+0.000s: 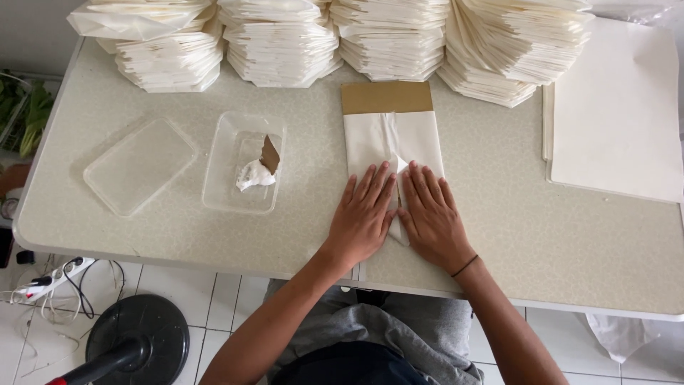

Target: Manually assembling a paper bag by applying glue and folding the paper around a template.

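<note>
Left hand [363,214] and right hand [429,214] side by side, fingers spread flat, pressing near end of folded white paper [392,139] at tabletop [499,228] centre; no grip closed. Left: clear tray [242,164], lid [139,165]. Far edge: paper stacks [285,43].

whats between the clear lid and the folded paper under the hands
A clear plastic tray holding white paste and a brown card scrap, seen in the head view.
</note>
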